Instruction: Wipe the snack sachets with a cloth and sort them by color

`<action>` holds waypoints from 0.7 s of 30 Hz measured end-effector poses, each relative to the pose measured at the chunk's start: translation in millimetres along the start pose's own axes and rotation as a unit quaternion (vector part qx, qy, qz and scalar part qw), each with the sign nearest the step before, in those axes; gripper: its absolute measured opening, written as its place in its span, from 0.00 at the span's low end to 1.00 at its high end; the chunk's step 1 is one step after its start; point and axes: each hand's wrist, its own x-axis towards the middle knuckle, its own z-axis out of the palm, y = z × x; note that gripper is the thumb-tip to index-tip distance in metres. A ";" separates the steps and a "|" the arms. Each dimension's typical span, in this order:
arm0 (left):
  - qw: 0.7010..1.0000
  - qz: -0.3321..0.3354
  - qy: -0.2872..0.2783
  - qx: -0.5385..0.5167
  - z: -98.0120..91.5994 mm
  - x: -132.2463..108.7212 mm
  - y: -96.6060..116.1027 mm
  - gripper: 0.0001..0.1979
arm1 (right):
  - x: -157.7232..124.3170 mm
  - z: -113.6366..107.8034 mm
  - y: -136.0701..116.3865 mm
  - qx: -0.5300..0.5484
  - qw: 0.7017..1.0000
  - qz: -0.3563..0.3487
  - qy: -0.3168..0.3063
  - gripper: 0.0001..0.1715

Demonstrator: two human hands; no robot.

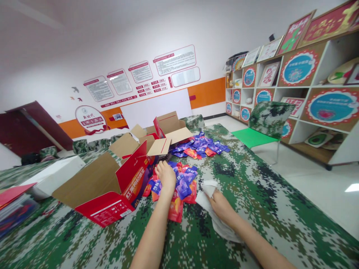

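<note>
Spreading wide, the camouflage-covered table (241, 194) carried everything on one surface, presumably so that all of it sat within reach. Taking the near pile of sachets (185, 183) as the clock's centre, the near red carton (140, 175) stood at nine o'clock, its flaps splayed outward, apparently to leave the opening free. The far carton (168, 125), also open, stood just before twelve. At one o'clock lay the far pile of sachets (202, 144), purple and orange-red, a strip of table probably keeping the two heaps distinct. The near pile itself lay loosely between carton and white cloth (224, 228). That cloth was at four o'clock, bunched within the right hand (220, 203), whose fingers closed round its upper part, likely because limp fabric needs gathering to be controlled. At the near pile's ten o'clock edge, the left hand (166, 175) bent its fingers down among the sachets; whether they gripped one could not be told.
</note>
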 end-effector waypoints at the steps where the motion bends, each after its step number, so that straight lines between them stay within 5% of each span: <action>1: 1.000 0.016 0.016 0.004 0.3 0.0 4.6 0.15 | 1.0 0.1 1.1 -0.018 1.000 0.009 0.005 0.24; 4: 0.996 0.080 -0.009 -0.028 10.0 4.1 30.3 0.15 | 5.4 -1.7 5.9 -0.037 0.995 0.075 0.044 0.28; 12: 0.926 0.155 -0.308 -0.152 95.1 37.5 113.6 0.16 | 14.2 -10.7 13.5 0.021 0.978 0.161 0.132 0.31; 17: 0.903 0.141 -0.365 -0.180 143.3 49.6 133.1 0.22 | 14.8 -9.3 17.5 0.057 0.973 0.172 0.145 0.30; 21: 0.895 0.102 -0.379 -0.212 162.8 52.4 135.5 0.20 | 16.1 -10.9 16.3 0.105 0.964 0.177 0.167 0.30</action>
